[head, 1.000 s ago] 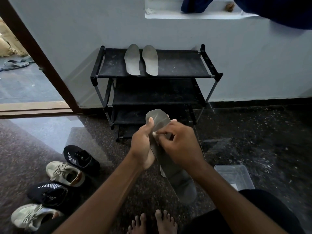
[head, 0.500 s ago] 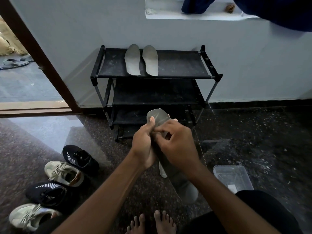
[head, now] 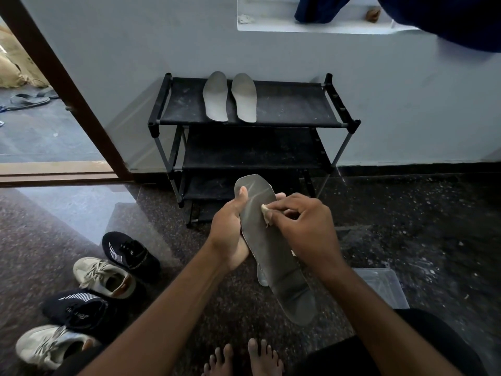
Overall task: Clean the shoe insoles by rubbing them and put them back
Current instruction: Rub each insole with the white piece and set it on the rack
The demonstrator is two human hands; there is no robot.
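Note:
A long dark grey insole [head: 273,253] is held in front of me, toe end up. My left hand [head: 230,232] grips its left edge, thumb on the top face. A second, paler insole [head: 262,278] peeks out behind it. My right hand [head: 301,226] pinches a small pale cloth wad [head: 266,213] and presses it onto the insole's upper face. Two more grey insoles [head: 230,96] lie side by side on the top shelf of the black shoe rack [head: 292,104]. On the floor at the left stand two black shoes [head: 130,253] and two beige sneakers [head: 104,276].
A clear plastic tub [head: 379,283] sits on the dark speckled floor under my right forearm. My bare feet [head: 244,359] are at the bottom edge. An open doorway with a wooden threshold [head: 54,169] is at the left; sandals [head: 27,100] lie beyond it.
My right hand has slid a little down and right across the insole, so the cloth wad now shows. The left hand keeps its grip.

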